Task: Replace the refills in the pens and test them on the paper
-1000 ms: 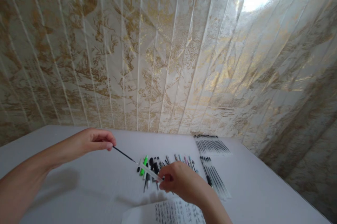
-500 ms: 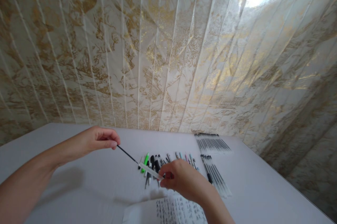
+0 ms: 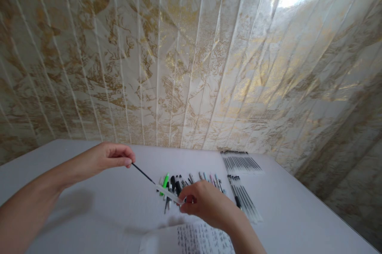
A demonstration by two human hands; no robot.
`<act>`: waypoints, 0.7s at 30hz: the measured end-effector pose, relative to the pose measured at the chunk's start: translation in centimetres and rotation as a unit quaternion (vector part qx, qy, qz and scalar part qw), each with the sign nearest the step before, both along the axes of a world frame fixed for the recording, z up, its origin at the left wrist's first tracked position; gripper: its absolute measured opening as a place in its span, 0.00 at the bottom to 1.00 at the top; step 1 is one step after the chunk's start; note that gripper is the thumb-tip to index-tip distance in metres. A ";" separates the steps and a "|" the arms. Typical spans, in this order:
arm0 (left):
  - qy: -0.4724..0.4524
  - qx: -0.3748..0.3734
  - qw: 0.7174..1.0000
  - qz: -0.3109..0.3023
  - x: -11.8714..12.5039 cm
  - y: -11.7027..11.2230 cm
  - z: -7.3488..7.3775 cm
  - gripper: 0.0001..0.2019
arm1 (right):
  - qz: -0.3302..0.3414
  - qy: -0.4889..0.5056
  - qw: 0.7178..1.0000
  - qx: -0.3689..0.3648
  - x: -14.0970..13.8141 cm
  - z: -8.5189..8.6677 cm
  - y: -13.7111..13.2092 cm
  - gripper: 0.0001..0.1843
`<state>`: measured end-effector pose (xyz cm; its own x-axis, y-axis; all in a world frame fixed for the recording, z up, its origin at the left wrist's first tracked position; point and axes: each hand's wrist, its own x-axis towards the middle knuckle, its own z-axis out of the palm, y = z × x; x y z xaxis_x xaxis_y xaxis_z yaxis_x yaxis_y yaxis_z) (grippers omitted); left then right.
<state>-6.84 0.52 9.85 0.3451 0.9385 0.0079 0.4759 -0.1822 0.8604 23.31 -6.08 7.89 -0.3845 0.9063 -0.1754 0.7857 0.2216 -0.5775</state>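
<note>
My left hand [image 3: 117, 155] pinches one end of a thin black pen refill [image 3: 143, 173] above the table. The refill slants down to the right, and its other end meets the mouth of a translucent white pen barrel [image 3: 167, 193]. How far it reaches inside I cannot tell. My right hand [image 3: 198, 198] is closed on the lower end of that barrel, between thumb and fingers. Beneath the barrel lies a row of loose pens, among them a bright green one [image 3: 164, 182] and a thick black one [image 3: 178, 186]; my right hand hides part of this row.
At the back right lies a neat row of refills or slim pens [image 3: 241, 162] with black ends. In front of it is a second group of slim pens [image 3: 246, 202]. A paper with handwriting [image 3: 193, 242] sits at the near edge. Patterned curtain [image 3: 167, 67] hangs behind the white table [image 3: 113, 222].
Both hands have shifted very slightly left, the refill and barrel moving with them. Both grips are the same as before.
</note>
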 end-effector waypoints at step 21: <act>0.072 0.110 0.988 -0.075 7.8 0.6 -9.5 0.26 | -0.018 0.183 0.983 0.008 0.8 -0.4 1.3 0.05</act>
<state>1.00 1.16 0.36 0.4920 0.8582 0.1467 0.5447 -0.4349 0.7170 24.13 -4.75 7.47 -0.3867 0.9221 -0.0169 0.5340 0.2089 -0.8193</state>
